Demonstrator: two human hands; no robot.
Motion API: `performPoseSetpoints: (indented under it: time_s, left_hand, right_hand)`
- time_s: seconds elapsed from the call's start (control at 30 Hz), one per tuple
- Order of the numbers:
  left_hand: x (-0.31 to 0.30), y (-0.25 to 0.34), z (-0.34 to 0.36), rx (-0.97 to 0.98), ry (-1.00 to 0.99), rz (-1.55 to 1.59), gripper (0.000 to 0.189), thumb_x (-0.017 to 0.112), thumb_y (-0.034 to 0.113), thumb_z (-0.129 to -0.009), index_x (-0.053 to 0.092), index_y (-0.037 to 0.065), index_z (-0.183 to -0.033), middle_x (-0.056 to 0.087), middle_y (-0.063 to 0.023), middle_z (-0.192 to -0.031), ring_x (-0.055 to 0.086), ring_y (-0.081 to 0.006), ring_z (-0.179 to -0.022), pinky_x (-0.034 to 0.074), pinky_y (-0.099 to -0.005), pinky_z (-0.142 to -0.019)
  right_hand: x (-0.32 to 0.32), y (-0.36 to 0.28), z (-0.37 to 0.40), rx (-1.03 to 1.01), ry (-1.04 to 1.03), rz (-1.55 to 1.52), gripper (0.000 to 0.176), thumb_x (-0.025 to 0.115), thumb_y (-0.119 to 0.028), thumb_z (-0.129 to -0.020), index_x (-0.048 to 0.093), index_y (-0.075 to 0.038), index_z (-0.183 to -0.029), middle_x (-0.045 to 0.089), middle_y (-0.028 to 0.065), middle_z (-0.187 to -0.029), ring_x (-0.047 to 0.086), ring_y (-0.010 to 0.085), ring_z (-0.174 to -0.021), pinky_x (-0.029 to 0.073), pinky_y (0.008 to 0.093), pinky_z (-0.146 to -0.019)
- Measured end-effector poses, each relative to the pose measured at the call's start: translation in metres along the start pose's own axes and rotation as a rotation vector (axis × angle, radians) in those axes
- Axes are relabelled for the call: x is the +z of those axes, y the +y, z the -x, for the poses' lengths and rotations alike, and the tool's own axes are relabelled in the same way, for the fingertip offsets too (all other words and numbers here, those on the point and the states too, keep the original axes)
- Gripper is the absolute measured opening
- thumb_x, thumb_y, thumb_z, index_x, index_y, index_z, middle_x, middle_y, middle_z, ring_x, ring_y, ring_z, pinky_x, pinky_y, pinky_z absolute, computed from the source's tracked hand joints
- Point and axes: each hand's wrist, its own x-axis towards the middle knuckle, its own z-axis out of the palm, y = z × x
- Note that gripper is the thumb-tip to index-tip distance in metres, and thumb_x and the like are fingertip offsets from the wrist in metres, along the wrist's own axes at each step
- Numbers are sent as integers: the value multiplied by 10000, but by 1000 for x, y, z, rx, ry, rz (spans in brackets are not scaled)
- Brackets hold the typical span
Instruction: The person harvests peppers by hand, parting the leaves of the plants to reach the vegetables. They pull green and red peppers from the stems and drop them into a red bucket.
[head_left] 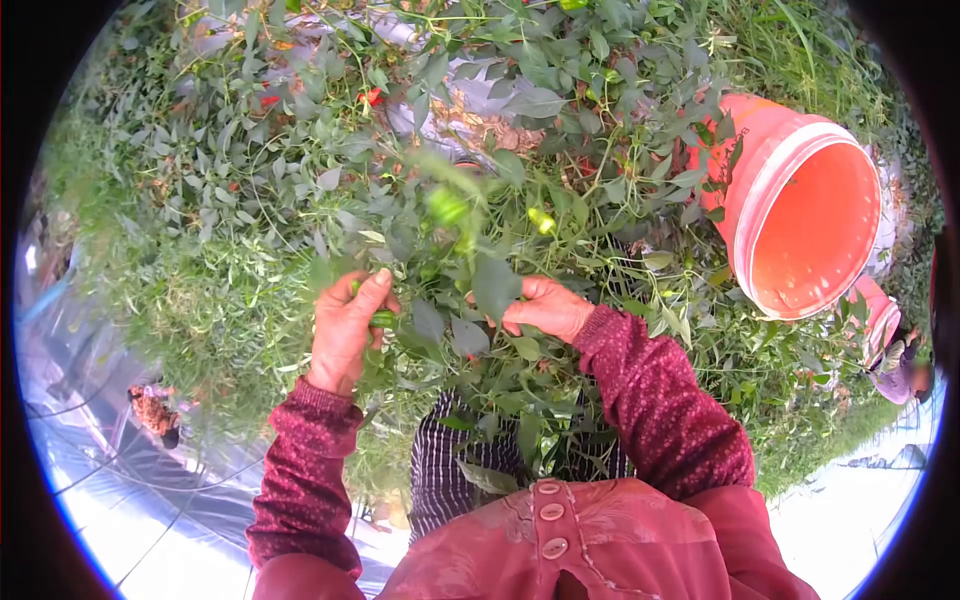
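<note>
My left hand (343, 325) is closed around a green chili pepper (382, 319), which shows between the fingers and thumb. To its right, my right hand (547, 306) is pinched in among the leaves of a pepper plant (427, 318). A broad leaf (494, 286) covers its fingertips, so what they grip is hidden. Above and between the hands hang a blurred green pepper (447, 206) and a pale yellow-green pepper (541, 220). Farther up, a red pepper (373, 97) shows through the foliage.
A red bucket (742, 245) leans among the plants at upper right, its mouth facing me. Beyond it are a pink container (876, 308) and another person (905, 378). Silvery sheeting (480, 95) shows between the plants. Grass and dense foliage surround me.
</note>
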Motion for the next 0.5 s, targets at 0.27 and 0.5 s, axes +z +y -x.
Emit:
performPoseSetpoints:
  time_s: [0.27,0.5]
  left_hand:
    - [22,1,-27,419,-255,-187,268,621,143,-863,602,20,-1100,651,-33,-830,591,-98,-679,483,-218,-581]
    - [52,47,-39,503,-386,-1014,535,629,77,-785,480,175,-1290,653,-135,-952,630,-214,-729,497,-318,-679]
  right_hand:
    - [11,-13,-4,-30,81,104,295,627,-171,-859,598,-112,-1146,635,6,-1035,535,66,-691,453,220,-598]
    - [17,-28,-3,-80,-59,211,333,620,-174,-861,572,-106,-1183,614,42,-1104,552,154,-1029,416,307,-944]
